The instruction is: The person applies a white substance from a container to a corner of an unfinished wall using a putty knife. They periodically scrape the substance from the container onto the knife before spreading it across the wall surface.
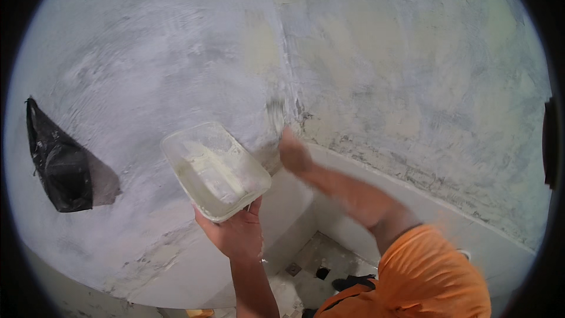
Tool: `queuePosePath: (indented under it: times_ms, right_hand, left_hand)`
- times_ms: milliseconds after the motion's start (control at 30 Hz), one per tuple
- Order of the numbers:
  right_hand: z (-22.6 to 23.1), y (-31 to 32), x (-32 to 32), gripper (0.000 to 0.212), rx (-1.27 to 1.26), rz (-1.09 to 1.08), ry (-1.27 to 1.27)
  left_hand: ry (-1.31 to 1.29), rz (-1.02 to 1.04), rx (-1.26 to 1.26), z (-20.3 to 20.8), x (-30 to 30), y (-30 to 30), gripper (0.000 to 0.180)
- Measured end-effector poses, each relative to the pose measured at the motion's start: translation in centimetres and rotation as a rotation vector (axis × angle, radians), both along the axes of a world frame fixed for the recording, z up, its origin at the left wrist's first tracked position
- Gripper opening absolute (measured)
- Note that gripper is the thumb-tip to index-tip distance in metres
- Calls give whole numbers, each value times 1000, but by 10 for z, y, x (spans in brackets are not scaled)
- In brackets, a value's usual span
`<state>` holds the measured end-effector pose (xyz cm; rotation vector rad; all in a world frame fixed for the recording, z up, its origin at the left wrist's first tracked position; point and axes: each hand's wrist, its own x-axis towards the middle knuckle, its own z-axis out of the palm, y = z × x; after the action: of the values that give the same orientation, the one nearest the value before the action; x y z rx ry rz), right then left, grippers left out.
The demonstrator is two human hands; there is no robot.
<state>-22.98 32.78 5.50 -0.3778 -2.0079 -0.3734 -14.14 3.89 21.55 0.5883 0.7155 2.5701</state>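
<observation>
**One plastic tub (203,191), left hand (235,237) supporting it**

Position: the rectangular translucent tub is sitting just in front of the left-hand plastered wall (135,70), left of the wall corner (286,53). Pale yellowish paste (220,165) is coating its inside.

Left hand: half curled, it is cupping the tub's lower end from below, with the thumb showing at one side and fingertips at the other. The palm contact is hiding beneath the plastic.

Right hand (294,152): it is blurring near the corner, fingers apparently drawn together. A blurred grey shape (275,115) is showing just above it, possibly a tool; whether the hand is gripping it, I cannot tell.

Handling (judged): the tub is probably being light and thin-walled, flexing if squeezed; wet paste may be making its rim slippery. Best hold: under the base, thumb and fingers bracing opposite walls.

Orientation: the open mouth is facing up toward the camera. The long axis is running from upper left to lower right, with the lower-right end lying nearer the person.

Nearby: a black plastic bag (62,165) is hanging against the wall at far left.
</observation>
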Motion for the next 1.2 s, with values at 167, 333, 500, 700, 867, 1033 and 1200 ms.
queuePosePath:
  times_ms: [167, 333, 500, 700, 867, 1033, 1200]
  right_hand:
    - [1, -45, 96, 68, -978, 86, -457]
    - [78, -14, 88, 60, -664, 24, -351]
    - [121, 19, 35, 47, -284, 125, 52]
    - [-38, -28, 33, 43, -806, 134, -330]
    - [-83, -29, 100, 50, -976, 144, -564]
    - [-17, -6, 120, 60, -924, 235, -316]
    - [33, 20, 70, 72, -692, 192, -110]
  left_hand:
    - [-58, 92, -79, -22, 4, 22, 62]
    - [-47, 89, -16, -28, 4, 32, 62]
    - [-129, 195, -30, -28, 26, 40, 62]
    - [-145, 227, -74, -51, 27, 26, 63]
    - [-168, 302, -99, -54, 34, 13, 64]
    - [-195, 286, -101, -62, 30, 14, 65]
    - [-277, 300, -183, -63, 31, 18, 61]
